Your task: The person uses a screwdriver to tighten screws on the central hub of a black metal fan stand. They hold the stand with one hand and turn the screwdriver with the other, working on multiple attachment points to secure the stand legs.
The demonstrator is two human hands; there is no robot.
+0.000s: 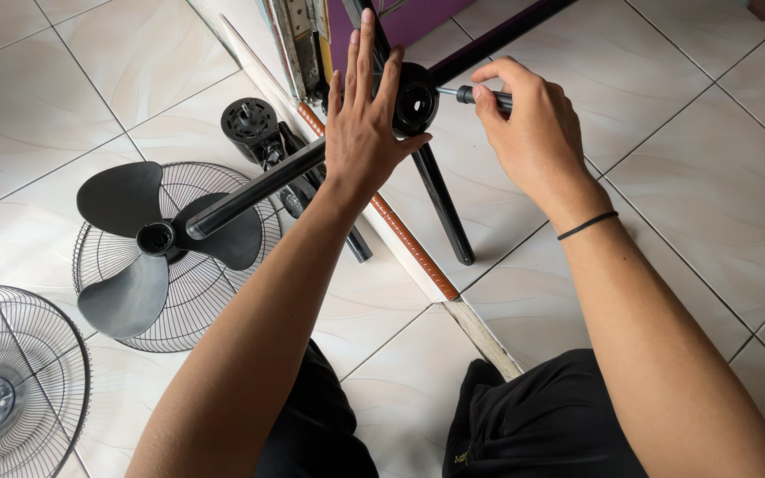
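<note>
1. Black screwdriver [480,96]: gripped by the right hand [533,133], fingers curled tight round the handle, thumb on top. Its metal shaft points left from the grip toward the hub.
2. Black round hub [416,104] of the fan stand: just left of the grip, at the tip of the screwdriver. Cross legs run out from it. One black leg [443,204] goes down from the hub, another [498,35] goes up and right behind the grip.
3. Left hand [363,115]: open flat, fingers spread and pointing up, palm pressed on the left side of the hub. Holds nothing closed in it, just braces.
4. Black pole [254,190]: runs from under the left palm down and left, away from the grip, open end near the blade.
5. Fan motor unit [250,121]: on the floor left of the left hand, well apart from the grip, partly behind the pole.
6. Black three-blade fan blade [126,257]: lies on a wire grille [214,323], far left and below the grip.
7. Second wire grille [11,389]: bottom left corner, farthest from the grip.
8. Brown-and-white door threshold strip [409,243]: runs diagonally under the stand, below the grip.
9. White tiled floor [683,177] all around. Thin black band on the right wrist [588,225]. Black shorts [533,416] at the bottom edge.
</note>
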